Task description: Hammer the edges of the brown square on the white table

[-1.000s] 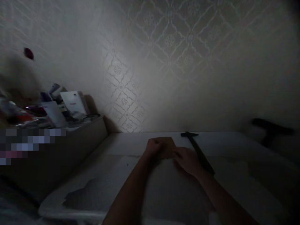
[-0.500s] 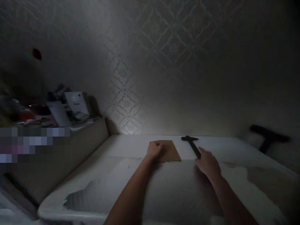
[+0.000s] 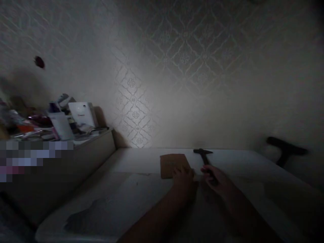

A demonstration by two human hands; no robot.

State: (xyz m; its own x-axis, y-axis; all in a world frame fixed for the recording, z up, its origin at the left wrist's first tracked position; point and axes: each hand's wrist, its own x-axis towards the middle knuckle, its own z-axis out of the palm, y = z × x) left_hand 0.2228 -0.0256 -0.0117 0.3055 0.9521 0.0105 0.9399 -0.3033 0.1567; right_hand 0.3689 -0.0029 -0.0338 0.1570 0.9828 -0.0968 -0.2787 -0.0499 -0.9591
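Observation:
The scene is dim. A brown square board (image 3: 172,164) lies flat on a white table (image 3: 141,162) near the wall. My left hand (image 3: 184,176) rests at the board's near right corner, fingers curled, touching its edge. To the right lies a dark hammer (image 3: 204,156) with its head toward the wall. My right hand (image 3: 217,181) is wrapped round the hammer's handle, hiding the handle's near end.
A patterned wall stands behind the table. On the left, a lower shelf (image 3: 96,141) carries white boxes (image 3: 81,114) and assorted clutter. A dark T-shaped object (image 3: 286,150) sits at the far right by the wall. A grey patch (image 3: 83,219) marks the table's near left.
My right hand left the board, moved right and closed round the hammer handle. My left hand slid from the board's far left corner to its near right corner.

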